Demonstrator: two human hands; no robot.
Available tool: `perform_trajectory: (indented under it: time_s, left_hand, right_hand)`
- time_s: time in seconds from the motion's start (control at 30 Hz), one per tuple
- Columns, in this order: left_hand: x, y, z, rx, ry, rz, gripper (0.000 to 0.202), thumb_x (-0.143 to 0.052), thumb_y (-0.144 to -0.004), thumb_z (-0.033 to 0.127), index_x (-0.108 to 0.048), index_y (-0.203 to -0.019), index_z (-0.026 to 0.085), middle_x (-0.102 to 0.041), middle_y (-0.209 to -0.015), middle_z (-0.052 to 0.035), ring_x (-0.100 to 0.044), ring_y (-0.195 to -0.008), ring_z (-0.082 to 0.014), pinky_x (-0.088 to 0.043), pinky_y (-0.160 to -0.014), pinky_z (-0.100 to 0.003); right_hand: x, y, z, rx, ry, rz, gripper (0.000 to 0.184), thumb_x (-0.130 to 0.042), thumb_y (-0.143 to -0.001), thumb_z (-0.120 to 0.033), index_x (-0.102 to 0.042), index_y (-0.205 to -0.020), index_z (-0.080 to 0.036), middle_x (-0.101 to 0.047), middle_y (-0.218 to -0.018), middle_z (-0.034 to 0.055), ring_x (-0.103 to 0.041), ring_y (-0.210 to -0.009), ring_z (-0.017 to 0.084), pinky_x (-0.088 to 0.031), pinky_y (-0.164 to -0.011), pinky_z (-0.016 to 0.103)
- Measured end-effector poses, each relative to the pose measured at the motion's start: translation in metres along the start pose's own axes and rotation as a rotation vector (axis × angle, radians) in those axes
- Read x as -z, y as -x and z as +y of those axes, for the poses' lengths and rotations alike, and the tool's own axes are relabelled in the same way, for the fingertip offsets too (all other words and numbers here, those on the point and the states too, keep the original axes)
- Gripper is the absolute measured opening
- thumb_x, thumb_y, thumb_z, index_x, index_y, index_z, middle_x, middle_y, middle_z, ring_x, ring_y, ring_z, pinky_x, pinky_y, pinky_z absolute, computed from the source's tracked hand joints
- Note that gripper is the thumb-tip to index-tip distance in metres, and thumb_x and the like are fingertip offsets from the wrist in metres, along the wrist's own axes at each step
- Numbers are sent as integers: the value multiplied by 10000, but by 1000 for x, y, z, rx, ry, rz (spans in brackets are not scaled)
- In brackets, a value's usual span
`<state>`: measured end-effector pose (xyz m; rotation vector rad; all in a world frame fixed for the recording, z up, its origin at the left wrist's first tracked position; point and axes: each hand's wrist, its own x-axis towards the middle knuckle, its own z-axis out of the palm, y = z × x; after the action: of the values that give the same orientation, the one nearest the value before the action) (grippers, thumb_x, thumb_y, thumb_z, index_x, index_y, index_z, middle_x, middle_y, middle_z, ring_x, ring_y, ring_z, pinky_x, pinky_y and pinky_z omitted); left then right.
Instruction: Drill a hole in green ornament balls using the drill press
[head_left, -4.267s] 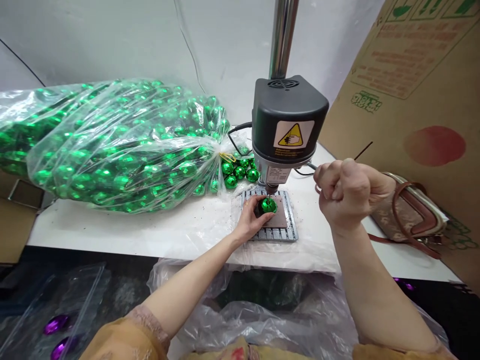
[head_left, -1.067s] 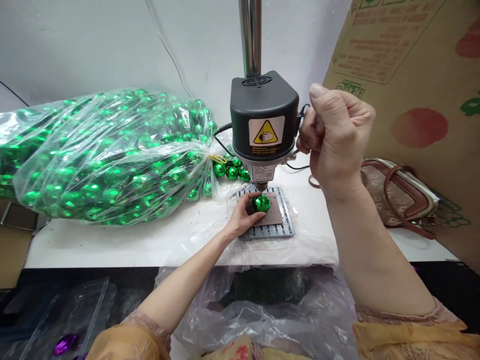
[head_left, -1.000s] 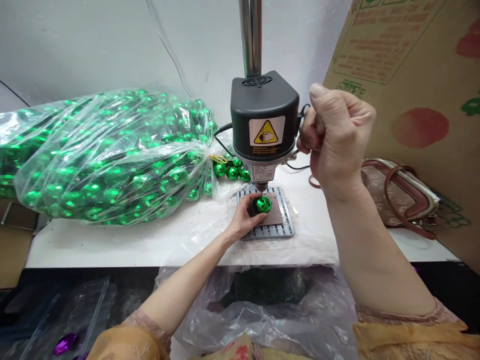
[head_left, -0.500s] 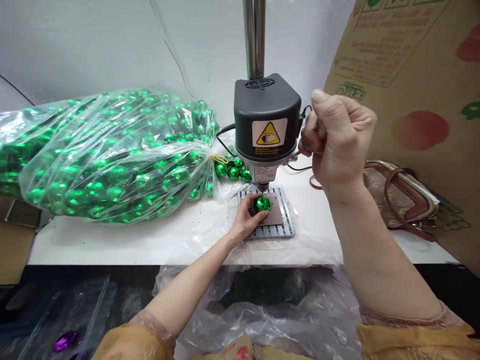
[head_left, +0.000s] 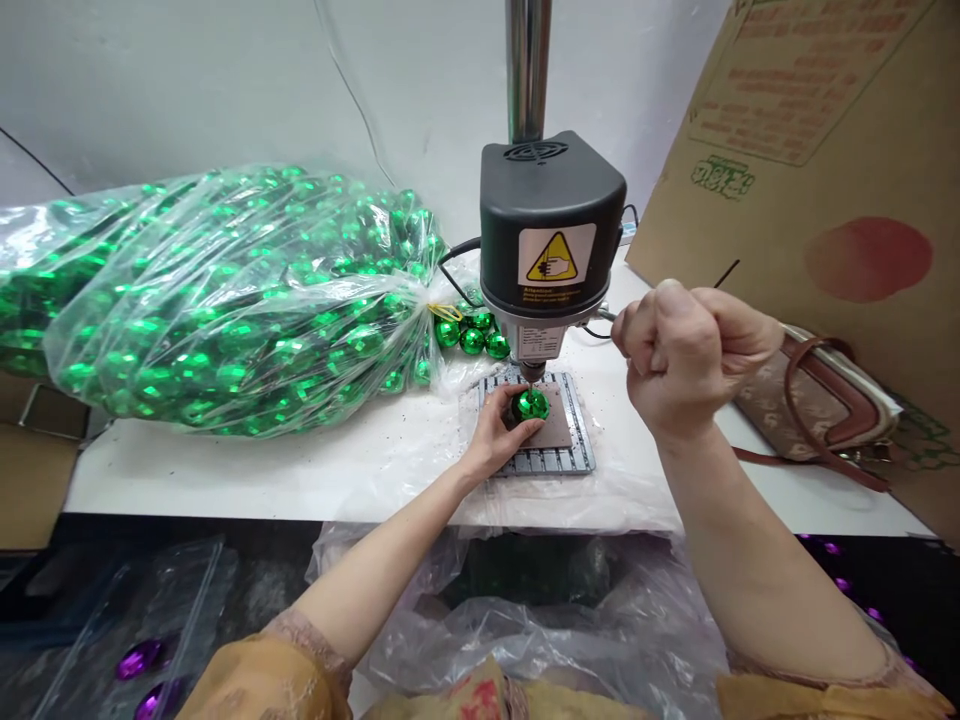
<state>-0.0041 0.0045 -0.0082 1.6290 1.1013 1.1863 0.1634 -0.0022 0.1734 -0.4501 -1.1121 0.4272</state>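
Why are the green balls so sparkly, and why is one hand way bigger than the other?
Head view: light glints white off the bagged green balls, and the ball in the left hand shines too. The right hand, fisted on the lever, is nearer the camera, so it looks bigger. Nothing looks blurred; shadows are soft.

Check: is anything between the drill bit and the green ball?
Nothing visible. The drill bit stands directly over the green ball; the left hand grips its left side, clear of the bit. The right hand holds the lever.
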Motion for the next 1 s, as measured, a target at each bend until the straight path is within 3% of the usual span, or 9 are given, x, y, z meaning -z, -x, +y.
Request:
perform_trajectory:
  time_s: [0.4,0.63,1.0]
  left_hand:
    - [-2,0,-1,5,24,15,522,-833,-795,405,-611,-1233,226,-633,-1274,-111,-585,-1247,-313,-443,-1100,-486]
    - [-2,0,-5,-19,55,24,540,-853,-780,419,-620,-1234,240,-632,-1261,-95,-587,-1243,-300,-443,-1107,-466]
    - [-1,1,-4,-5,18,13,546,-847,-787,396,-605,-1250,237,-625,-1273,-102,-587,-1241,-296,-437,-1105,-466]
  right_hand:
    - [10,8,9,111,-68,-102,588,-635,-859,-254,-191,-480,-179,-245,-406,-60,-245,-369,49,-177,-421,278]
    - [19,18,23,268,-20,-107,539,-633,-857,-199,-220,-511,-182,-256,-458,-59,-267,-405,43,-216,-444,269]
    - [23,24,25,317,-37,-162,479,-597,-817,-67,-214,-551,-175,-285,-498,-64,-280,-434,32,-264,-468,262]
